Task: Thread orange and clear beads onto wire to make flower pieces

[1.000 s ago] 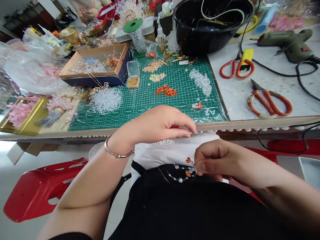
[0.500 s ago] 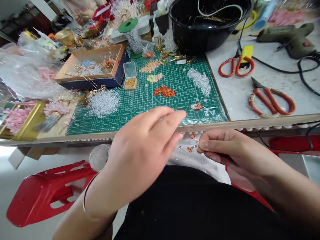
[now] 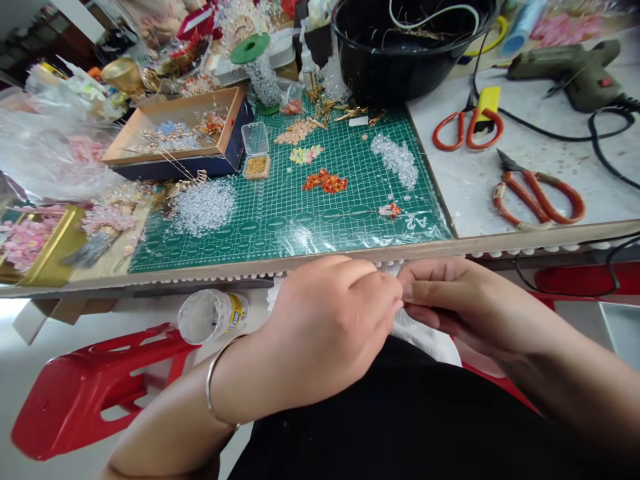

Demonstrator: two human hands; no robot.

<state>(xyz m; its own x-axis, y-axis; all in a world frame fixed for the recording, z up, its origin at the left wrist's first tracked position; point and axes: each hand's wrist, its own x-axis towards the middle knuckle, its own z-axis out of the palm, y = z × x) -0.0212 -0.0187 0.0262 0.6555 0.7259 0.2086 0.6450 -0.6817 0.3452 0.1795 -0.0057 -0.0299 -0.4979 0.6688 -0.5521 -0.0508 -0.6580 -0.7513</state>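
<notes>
Green cutting mat [image 3: 280, 207] fills the upper centre of the head view, a clear bead pile [image 3: 203, 203] at its left; below the table edge [image 3: 500, 241], lower centre, left hand [image 3: 330, 327] and right hand [image 3: 455, 303] meet fingertip to fingertip, fingers curled and pinched together over white cloth [image 3: 425, 337]; what they pinch is hidden.
</notes>
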